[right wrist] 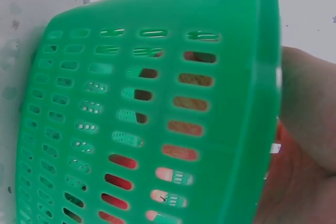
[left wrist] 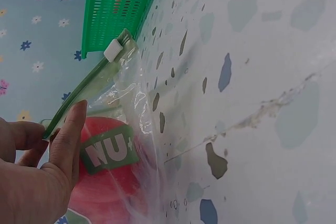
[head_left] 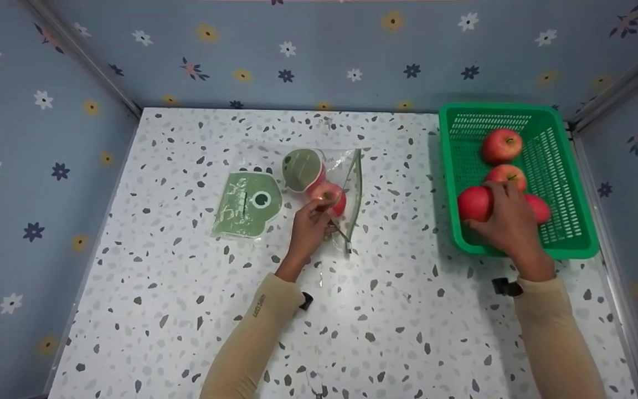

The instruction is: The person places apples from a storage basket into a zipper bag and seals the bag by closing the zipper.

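Note:
A clear zip bag (head_left: 247, 213) with a green printed creature face lies on the table, with red apples (head_left: 327, 195) inside. My left hand (head_left: 310, 227) pinches the bag's green zip edge, and the left wrist view shows a white slider (left wrist: 113, 50) farther along that edge. Over at the right, my right hand (head_left: 510, 224) reaches into a green basket (head_left: 579, 221) and grips a red apple (head_left: 474, 203), thumb on its near side. In the right wrist view the basket wall hides most of that hand.
Other apples in the basket are one at the back (head_left: 502, 146), one in the middle (head_left: 506, 176) and one beside my right hand (head_left: 539, 209). A speckled white table (head_left: 396, 321) bears everything, with flowered blue panels (head_left: 319, 55) around it.

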